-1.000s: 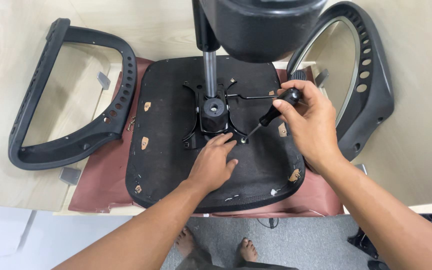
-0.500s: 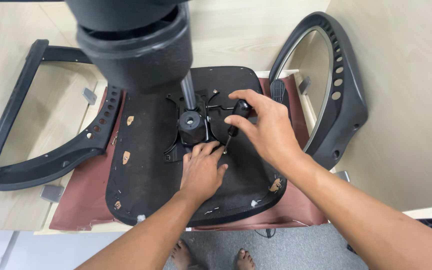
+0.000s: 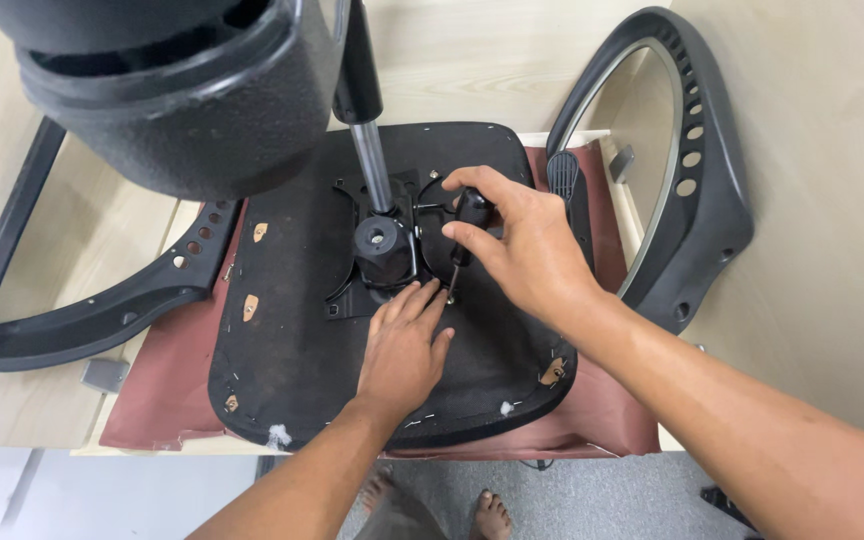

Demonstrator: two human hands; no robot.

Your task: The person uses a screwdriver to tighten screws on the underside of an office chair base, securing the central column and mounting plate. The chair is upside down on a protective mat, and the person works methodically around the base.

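Screwdriver at work on an upturned chair seat

Seat base (image 3: 292, 350) lies underside up on a reddish cloth (image 3: 167, 400) over the desk (image 3: 832, 250); it looks stiff, bulky and fairly heavy, best taken by its rim. One metal mechanism plate (image 3: 377, 290) with one gas cylinder (image 3: 372, 170) sits at its middle. The right hand (image 3: 527, 250) has its grip closed round one black-handled screwdriver (image 3: 467, 225), tip down at the plate. The left hand (image 3: 402, 345) presses flat, fingers spread, holding nothing. Two black armrests flank the seat: one left (image 3: 82, 320), one right (image 3: 702, 170).

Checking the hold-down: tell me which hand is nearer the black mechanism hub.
Left. The left hand lies flat just below the hub; the right hand grips a screwdriver beside it.
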